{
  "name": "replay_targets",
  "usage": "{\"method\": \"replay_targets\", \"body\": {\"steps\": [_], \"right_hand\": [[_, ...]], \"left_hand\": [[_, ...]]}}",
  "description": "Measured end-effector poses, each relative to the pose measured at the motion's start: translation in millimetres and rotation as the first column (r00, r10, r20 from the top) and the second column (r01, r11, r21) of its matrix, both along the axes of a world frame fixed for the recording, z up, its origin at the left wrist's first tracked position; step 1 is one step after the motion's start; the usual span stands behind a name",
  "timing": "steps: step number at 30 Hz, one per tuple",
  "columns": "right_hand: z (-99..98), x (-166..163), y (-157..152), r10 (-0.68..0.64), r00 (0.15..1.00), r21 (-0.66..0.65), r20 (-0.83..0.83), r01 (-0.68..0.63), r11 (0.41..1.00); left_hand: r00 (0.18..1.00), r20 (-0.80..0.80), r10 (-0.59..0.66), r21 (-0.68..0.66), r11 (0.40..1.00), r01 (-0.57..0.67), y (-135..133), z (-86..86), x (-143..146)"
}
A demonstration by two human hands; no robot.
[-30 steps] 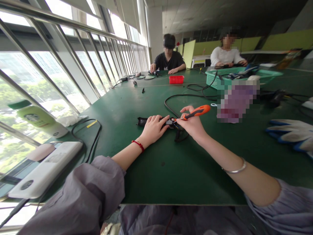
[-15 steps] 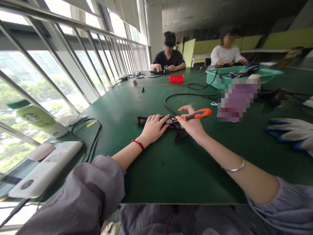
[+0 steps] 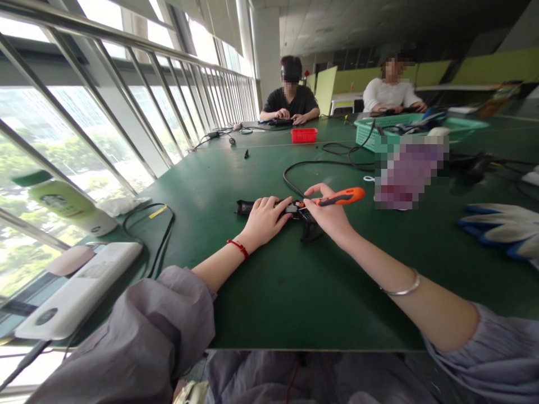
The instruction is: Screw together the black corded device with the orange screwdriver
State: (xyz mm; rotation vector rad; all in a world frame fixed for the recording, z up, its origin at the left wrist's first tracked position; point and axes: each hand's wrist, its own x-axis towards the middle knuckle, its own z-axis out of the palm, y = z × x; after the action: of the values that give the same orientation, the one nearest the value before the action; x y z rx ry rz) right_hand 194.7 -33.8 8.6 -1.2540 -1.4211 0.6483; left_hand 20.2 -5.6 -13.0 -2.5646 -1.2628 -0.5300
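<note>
On the green table lies a black elongated device with its inside laid open at the right end, where small wires and a grey part show. My left hand is closed over its middle, thumb and fingers pressing it to the table. An orange and black screwdriver is in my right hand, pinched between thumb and fingers. Its handle points right, and the shaft reaches left to the open end of the device; the tip is too small to make out. A black cord curves away behind the device.
At right are a work glove, a blurred purple item and a green basket. A red tray stands farther back, near two seated people. Left are a bottle, a white power bank-like box and a cable.
The screwdriver's handle has tipped slightly and my right hand has shifted a little. My left hand stays put. The far person in black has moved their hands on a dark object.
</note>
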Motion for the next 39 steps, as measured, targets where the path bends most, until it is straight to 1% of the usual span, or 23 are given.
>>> {"method": "replay_targets", "body": {"steps": [8, 11, 14, 21, 26, 30, 39], "right_hand": [[-2.6, -0.4, -0.4, 0.041, 0.997, 0.061, -0.065, -0.037, 0.997], [-2.9, -0.2, 1.3, 0.068, 0.995, 0.055, -0.079, -0.064, 0.996], [-2.7, 0.1, 3.6, 0.065, 0.993, 0.050, -0.102, -0.060, 0.997], [-2.6, 1.6, 4.0, 0.103, 0.986, 0.006, -0.131, -0.104, 0.995], [0.6, 2.8, 2.0, 0.084, 0.985, 0.014, -0.147, -0.083, 0.996], [3.0, 1.0, 0.1, 0.084, 0.977, -0.001, -0.195, -0.086, 0.996], [-0.9, -0.9, 0.8, 0.119, 0.961, -0.040, -0.249, -0.133, 0.990]], "left_hand": [[1.000, -0.004, -0.001, 0.007, 1.000, 0.001, 0.7, -0.3, -0.6], [1.000, -0.004, -0.001, 0.011, 1.000, 0.001, 0.4, -0.1, -0.7], [1.000, 0.002, -0.005, 0.015, 1.000, 0.005, 0.3, -0.3, -0.6], [1.000, -0.002, 0.001, 0.007, 1.000, -0.001, -0.3, 0.1, -0.8], [1.000, 0.003, 0.000, -0.005, 1.000, 0.000, -1.3, 1.4, -0.3], [1.000, -0.007, 0.004, -0.008, 1.000, -0.004, -1.2, 1.6, -0.1], [1.000, -0.002, 0.002, 0.004, 1.000, -0.002, 0.5, -1.0, -0.9]]}}
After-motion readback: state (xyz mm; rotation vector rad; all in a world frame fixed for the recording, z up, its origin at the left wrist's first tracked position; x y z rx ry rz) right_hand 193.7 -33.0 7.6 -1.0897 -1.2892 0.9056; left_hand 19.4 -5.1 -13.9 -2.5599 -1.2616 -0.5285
